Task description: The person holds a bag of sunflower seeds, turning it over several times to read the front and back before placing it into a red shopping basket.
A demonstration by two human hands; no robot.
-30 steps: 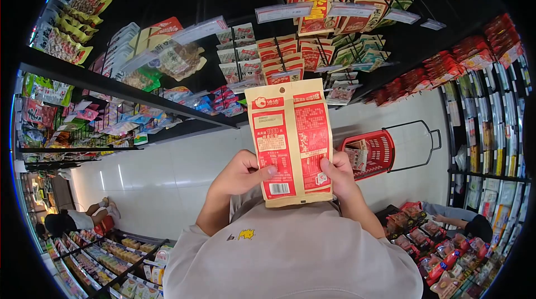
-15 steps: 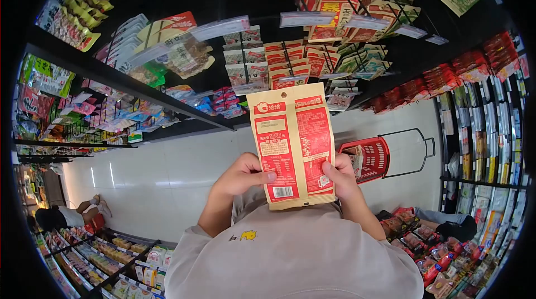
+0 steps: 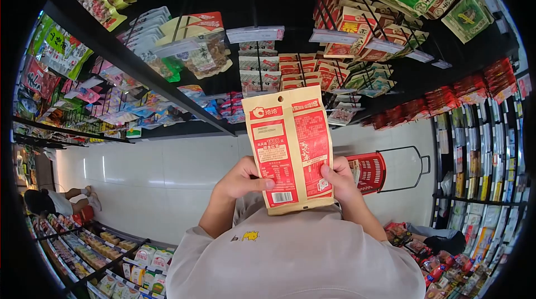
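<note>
We stand in a shop aisle; the snack shelves (image 3: 184, 70), hung with packets, fill the upper view, above the pale tiled floor (image 3: 151, 170). On the floor, right of our hands, a red basket (image 3: 371, 171) stands with goods in it. We hold a tan-and-red snack bag (image 3: 291, 148) upright in front of our chest, printed back toward us. Left hand (image 3: 241, 179) clamps its left edge, thumb on the face; right hand (image 3: 339, 182) clamps the right edge likewise.
</note>
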